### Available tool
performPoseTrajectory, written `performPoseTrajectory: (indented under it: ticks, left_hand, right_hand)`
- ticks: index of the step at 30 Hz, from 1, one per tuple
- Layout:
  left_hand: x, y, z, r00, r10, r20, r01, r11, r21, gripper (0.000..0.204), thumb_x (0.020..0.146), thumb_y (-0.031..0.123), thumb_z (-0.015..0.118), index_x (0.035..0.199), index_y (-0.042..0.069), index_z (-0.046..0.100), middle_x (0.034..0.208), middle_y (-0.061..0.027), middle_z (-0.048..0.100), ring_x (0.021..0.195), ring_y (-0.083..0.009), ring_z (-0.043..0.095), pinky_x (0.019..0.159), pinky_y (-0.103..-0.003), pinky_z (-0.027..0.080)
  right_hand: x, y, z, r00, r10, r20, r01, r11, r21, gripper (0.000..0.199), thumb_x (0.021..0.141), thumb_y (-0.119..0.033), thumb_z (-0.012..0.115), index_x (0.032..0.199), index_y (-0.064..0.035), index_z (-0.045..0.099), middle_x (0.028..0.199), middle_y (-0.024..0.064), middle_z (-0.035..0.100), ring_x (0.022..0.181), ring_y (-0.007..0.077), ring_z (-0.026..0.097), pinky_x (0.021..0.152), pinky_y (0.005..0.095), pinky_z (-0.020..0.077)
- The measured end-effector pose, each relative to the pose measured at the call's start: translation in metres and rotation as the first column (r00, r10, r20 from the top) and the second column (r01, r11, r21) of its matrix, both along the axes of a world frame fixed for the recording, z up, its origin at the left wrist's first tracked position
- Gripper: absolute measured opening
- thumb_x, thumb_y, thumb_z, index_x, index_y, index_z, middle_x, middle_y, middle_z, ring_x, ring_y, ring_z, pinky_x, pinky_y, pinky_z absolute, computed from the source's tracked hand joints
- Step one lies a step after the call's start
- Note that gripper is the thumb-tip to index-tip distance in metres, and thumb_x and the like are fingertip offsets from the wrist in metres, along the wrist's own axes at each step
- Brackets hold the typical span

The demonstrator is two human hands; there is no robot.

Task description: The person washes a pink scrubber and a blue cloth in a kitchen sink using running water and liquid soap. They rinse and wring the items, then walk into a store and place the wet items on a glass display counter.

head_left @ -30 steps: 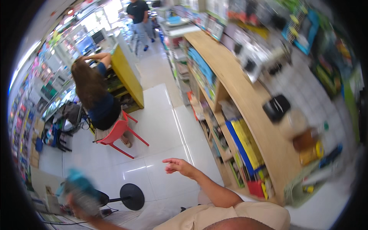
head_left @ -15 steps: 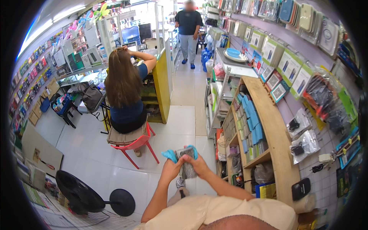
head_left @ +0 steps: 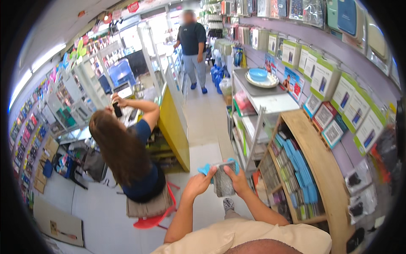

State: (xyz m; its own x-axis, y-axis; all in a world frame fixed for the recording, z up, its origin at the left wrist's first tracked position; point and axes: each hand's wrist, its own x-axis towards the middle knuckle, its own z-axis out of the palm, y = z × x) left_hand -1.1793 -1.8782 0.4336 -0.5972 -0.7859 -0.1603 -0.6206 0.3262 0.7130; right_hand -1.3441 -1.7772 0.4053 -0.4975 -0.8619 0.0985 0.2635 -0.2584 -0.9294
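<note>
In front of my body I hold a flat, grey rectangular piece with a rough-looking surface (head_left: 223, 185); its exact kind I cannot make out. A light-blue cloth (head_left: 204, 169) shows at its far left and far right corners, partly hidden behind it. My left hand (head_left: 198, 184) is closed on the left edge, next to the bunched cloth. My right hand (head_left: 240, 182) grips the right edge, its thumb lying across the grey top.
To the left a person (head_left: 127, 156) sits on a red chair (head_left: 160, 219) at a yellow counter (head_left: 176, 127). Another person (head_left: 193, 51) stands in the aisle. At right are a wooden shelf (head_left: 311, 146), a metal rack with a blue bowl (head_left: 259, 74), and hanging boxed goods (head_left: 351, 101).
The view has shifted forward, bringing the seated person and wooden shelf nearer. My thumbs have moved apart on the grey piece, uncovering more of its top. The fan at lower left has left view.
</note>
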Motion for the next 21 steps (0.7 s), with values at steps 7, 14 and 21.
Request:
performPoseTrajectory:
  ticks: [7, 14, 21]
  left_hand:
    - [-0.040, -0.159, 0.095, 0.925, 0.119, -0.362, -0.273, 0.869, -0.413, 0.037, 0.094, 0.034, 0.075, 0.115, 0.004, 0.073, 0.123, -0.0198, 0.068, 0.133, -0.0390, 0.055, 0.112, -0.048, 0.039]
    - [-0.111, -0.274, 0.170, 0.750, -0.115, -0.651, -0.194, 0.903, -0.384, 0.040, 0.098, 0.032, 0.070, 0.129, 0.007, 0.065, 0.132, -0.0126, 0.062, 0.139, -0.0332, 0.049, 0.116, -0.042, 0.036]
    - [-0.220, -0.408, 0.052, 0.522, 0.119, -0.845, -0.087, 0.992, 0.086, 0.062, 0.103, 0.049, 0.061, 0.146, 0.006, 0.052, 0.144, -0.0133, 0.054, 0.131, -0.0213, 0.051, 0.113, -0.036, 0.038]
  right_hand:
    - [-0.097, -0.133, 0.000, 0.997, 0.057, 0.057, -0.064, 0.990, 0.128, 0.038, 0.098, -0.029, 0.073, 0.126, -0.0045, 0.064, 0.110, 0.0064, 0.071, 0.100, 0.0145, 0.066, 0.092, 0.0309, 0.0523]
    - [-0.167, -0.312, 0.063, 0.973, 0.195, -0.119, -0.201, 0.979, -0.033, 0.034, 0.097, -0.030, 0.073, 0.114, -0.0023, 0.064, 0.102, 0.0048, 0.070, 0.097, 0.0131, 0.064, 0.087, 0.0310, 0.0528]
    - [-0.182, -0.487, 0.050, 0.955, 0.136, -0.265, -0.204, 0.947, -0.249, 0.042, 0.102, -0.035, 0.062, 0.125, -0.0006, 0.059, 0.136, 0.0129, 0.051, 0.124, 0.0209, 0.052, 0.106, 0.0364, 0.0423]
